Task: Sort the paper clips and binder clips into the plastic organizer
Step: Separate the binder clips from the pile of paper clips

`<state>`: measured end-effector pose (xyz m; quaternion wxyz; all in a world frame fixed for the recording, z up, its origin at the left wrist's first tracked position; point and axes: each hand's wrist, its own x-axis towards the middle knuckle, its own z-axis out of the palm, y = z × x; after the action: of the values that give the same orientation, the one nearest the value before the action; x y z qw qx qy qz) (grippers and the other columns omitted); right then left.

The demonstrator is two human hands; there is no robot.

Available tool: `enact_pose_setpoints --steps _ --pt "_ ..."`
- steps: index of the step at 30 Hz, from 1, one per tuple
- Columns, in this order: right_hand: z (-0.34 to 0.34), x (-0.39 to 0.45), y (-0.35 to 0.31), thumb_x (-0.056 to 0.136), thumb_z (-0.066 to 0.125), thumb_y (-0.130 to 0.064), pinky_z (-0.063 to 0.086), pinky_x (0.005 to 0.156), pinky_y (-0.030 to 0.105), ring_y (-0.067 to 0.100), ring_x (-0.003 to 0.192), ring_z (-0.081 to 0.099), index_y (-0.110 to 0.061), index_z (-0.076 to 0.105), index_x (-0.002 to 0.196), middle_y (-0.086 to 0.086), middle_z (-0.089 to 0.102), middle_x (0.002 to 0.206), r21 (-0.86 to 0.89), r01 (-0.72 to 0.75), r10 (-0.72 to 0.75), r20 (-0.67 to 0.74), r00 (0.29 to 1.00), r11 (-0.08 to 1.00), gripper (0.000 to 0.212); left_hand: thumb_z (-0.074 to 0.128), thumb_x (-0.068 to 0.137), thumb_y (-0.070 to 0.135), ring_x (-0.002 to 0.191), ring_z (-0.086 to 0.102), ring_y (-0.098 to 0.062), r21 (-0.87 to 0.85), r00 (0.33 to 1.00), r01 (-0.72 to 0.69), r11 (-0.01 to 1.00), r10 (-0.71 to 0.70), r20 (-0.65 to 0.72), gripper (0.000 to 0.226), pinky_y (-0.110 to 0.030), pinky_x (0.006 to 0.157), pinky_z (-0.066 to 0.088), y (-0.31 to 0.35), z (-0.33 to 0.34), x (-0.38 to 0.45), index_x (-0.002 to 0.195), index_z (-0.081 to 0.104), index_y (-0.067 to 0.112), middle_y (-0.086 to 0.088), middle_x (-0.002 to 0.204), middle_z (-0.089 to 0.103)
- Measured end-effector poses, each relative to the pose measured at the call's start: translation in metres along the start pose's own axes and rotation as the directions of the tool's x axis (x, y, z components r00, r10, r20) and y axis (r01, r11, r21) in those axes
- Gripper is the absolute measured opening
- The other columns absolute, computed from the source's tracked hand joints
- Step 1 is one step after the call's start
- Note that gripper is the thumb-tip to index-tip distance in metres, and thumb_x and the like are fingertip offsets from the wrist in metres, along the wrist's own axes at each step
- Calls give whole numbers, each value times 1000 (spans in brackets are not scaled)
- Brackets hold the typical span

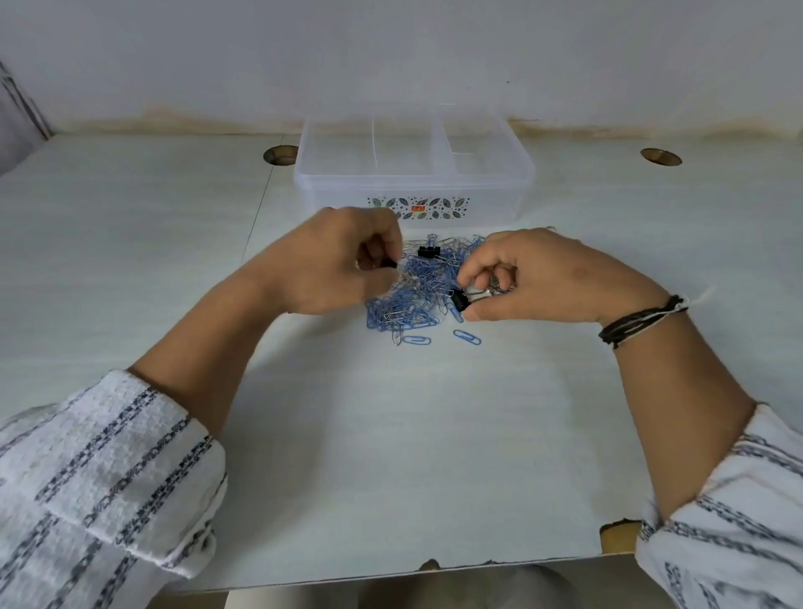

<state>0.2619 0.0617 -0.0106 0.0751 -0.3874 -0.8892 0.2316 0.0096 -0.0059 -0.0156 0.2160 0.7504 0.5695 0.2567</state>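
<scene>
Desk (130,243): white, carrying all items listed below.

Plastic organizer (413,174): clear, lidless, set at the far middle of the desk, just beyond the pile. Dividers are seen inside; its compartments appear empty, so the sorting is judged barely begun.

Pile of paper clips (417,291): blue and silver, heaped between the two hands, with a few strays (467,337) lying apart on the near side.

Left hand (330,261): placed at the left edge of the pile, fingers curled shut on a small black object (83,0)—

Left hand's black object (84,263): partly hidden; presumed a binder clip.

Right hand (534,278): placed at the right edge of the pile, fingers pinched on a black binder clip (459,300), whose wire handles are directed toward the palm.

Loose binder clip (428,251): black, resting on the far part of the pile, near the organizer. It lies beyond and between the hands, closer to the left fingers; its long axis is laid roughly left to right. A reach from the left hand is judged the shorter.
</scene>
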Motion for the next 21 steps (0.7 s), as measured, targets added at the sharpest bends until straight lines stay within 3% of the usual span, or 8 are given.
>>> enact_pose_setpoints --steps 6,9,13,16,19,21 --pt "4 5 0 75 85 -44 47 66 18 -8 69 57 -30 75 99 -14 66 83 -36 -2 2 -18 1000 999 29 63 80 13 61 53 -18 93 968 249 964 -245 -51 12 -32 58 45 -19 -32 -7 85 59 22 -2 75 65" --pt "6 5 -2 77 84 -40 49 68 20 -4 69 59 -29 75 97 -15 62 77 -46 -18 16 -29 999 999 25 61 78 12 60 54 -19 132 957 291 948 -286 -54 11 -35 60 48 -22 -34 -9 81 60 23 -2 72 64" --pt "9 3 -4 75 80 -37 53 70 27 5 75 61 -30 68 91 -13 64 85 -26 -29 29 0 1000 999 22 60 80 12 72 57 -12 223 962 271 936 -268 -45 16 -28 63 44 -23 -32 -9 83 63 27 8 83 66" --pt "0 -1 -2 73 79 -30 53 69 29 8 74 62 -30 63 90 -11 65 83 0 -54 54 -31 998 999 23 63 80 17 76 54 -6 288 968 247 925 -220 -124 15 -28 64 40 -29 -29 -6 91 62 27 9 95 61" --pt "-9 -4 4 78 77 -23 58 71 34 5 69 65 -31 61 95 -9 70 82 57 -67 70 -50 996 996 25 64 76 18 73 53 -13 315 971 166 935 -99 -217 20 -29 67 40 -28 -17 0 95 61 24 5 95 57" --pt "-12 -4 8 80 79 -24 58 75 36 4 71 66 -31 63 98 -11 72 83 67 -71 75 -54 996 995 25 61 75 15 69 53 -9 287 971 78 955 -8 -239 22 -29 66 41 -19 -3 5 96 62 19 3 94 57"
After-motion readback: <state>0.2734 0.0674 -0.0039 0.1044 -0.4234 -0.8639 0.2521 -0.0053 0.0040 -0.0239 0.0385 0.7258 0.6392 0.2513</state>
